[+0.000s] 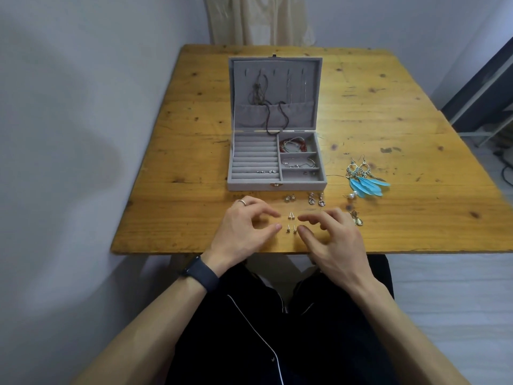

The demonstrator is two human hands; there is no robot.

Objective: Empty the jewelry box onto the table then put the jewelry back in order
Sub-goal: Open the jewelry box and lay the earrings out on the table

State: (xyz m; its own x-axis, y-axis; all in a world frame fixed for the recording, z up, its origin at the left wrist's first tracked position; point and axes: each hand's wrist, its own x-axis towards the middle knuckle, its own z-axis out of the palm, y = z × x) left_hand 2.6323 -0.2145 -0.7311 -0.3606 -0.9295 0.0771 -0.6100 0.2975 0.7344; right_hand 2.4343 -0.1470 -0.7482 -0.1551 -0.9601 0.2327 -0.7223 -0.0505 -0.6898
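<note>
A grey velvet jewelry box (251, 186) stands open on the wooden table (180, 151). Necklaces (261, 95) hang inside its lid. Bracelets (294, 145) lie in its right compartments, and small earrings (266, 171) sit in a ring slot. In front of the box lie stud earrings (291, 222), two sparkly pairs (316, 199), blue feather earrings (365, 179), a pearl earring (352, 195) and a gold drop earring (358, 219). My left hand (244, 226) and my right hand (330, 234) hover on either side of the studs, fingers apart, holding nothing.
The table's near edge (249, 252) runs just under my wrists. A grey wall stands at the left, a cream curtain (263, 20) behind the table. Dark furniture (488, 87) and cables lie at the right on a pale floor.
</note>
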